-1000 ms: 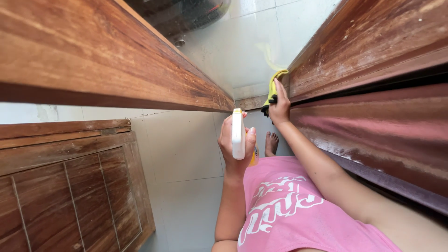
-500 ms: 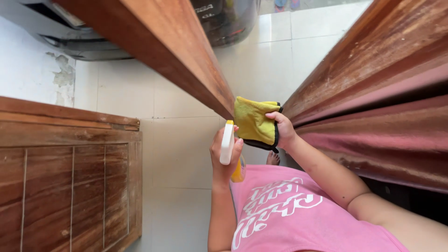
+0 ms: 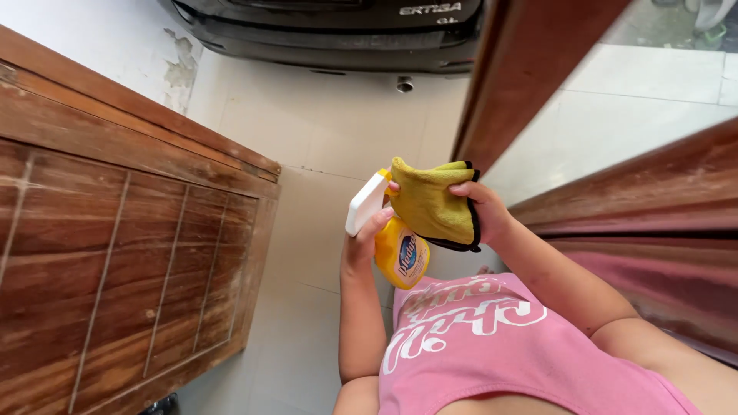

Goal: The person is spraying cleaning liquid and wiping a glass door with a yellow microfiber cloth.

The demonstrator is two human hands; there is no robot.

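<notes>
Item: spray bottle [image 3: 400,257], yellow with a white trigger head, gripped in our left hand [image 3: 367,240], fingers wrapped round the neck, nozzle close against the cloth.
Item: cloth [image 3: 430,206], yellow with a dark edge, pinched in our right hand [image 3: 486,211], fingers clenched over its upper edge.
Surroundings: wooden panel [image 3: 115,253] left, its edge well apart from our left arm; wooden beam [image 3: 523,69] just behind the cloth; tiled floor [image 3: 307,207] open between; car bumper [image 3: 330,34] beyond.

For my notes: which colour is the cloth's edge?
Black, around the yellow cloth; head view shows it.
</notes>
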